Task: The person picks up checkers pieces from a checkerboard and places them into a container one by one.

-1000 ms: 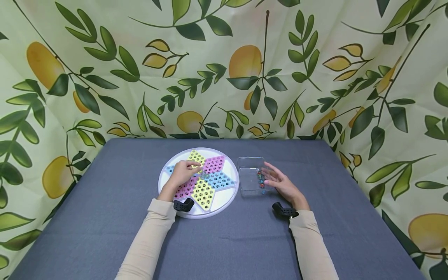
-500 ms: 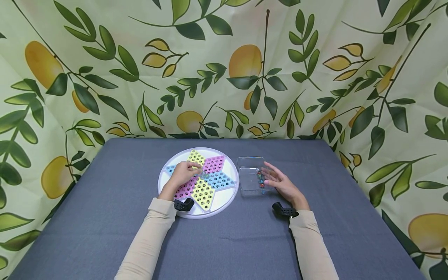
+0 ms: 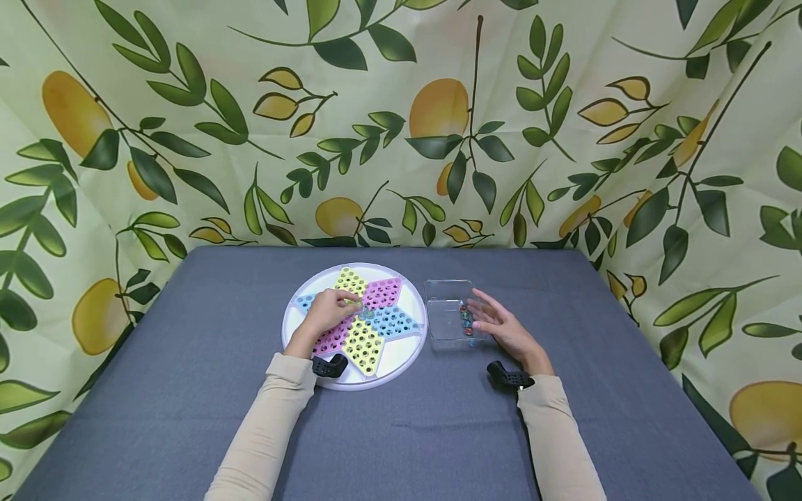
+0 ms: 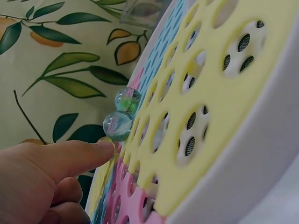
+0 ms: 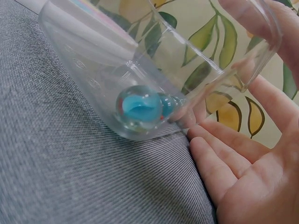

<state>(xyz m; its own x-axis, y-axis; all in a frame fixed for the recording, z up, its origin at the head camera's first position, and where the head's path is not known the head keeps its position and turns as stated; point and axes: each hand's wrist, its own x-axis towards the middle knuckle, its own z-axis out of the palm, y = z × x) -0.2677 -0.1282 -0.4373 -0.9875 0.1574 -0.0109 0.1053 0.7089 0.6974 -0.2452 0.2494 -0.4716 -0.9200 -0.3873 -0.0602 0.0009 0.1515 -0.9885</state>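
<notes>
My left hand (image 3: 328,312) reaches over a star-patterned Chinese checkers board (image 3: 410,355). In the left wrist view, one digit (image 4: 77,156) is straight with its tip against or right beside a clear marble (image 4: 117,126). A green-tinted marble (image 4: 128,100) sits just beyond it; the other fingers are bent and I see nothing between them. My right hand (image 3: 504,329) rests with fingers spread at the right wall of a clear plastic box (image 3: 443,327). Inside the box, a blue-swirled marble (image 5: 138,108) lies in front of several others along that wall.
Grey cloth covers the table (image 3: 401,431). A leaf-and-fruit printed curtain (image 3: 376,90) hangs behind it and along the sides. The box stands close to the right of the round white board. Black cameras (image 3: 331,367) sit at both wrists.
Hardly anything moves. Both hands hold their places, the left at the middle of the board and the right at the box; the head view shifts very slightly.
</notes>
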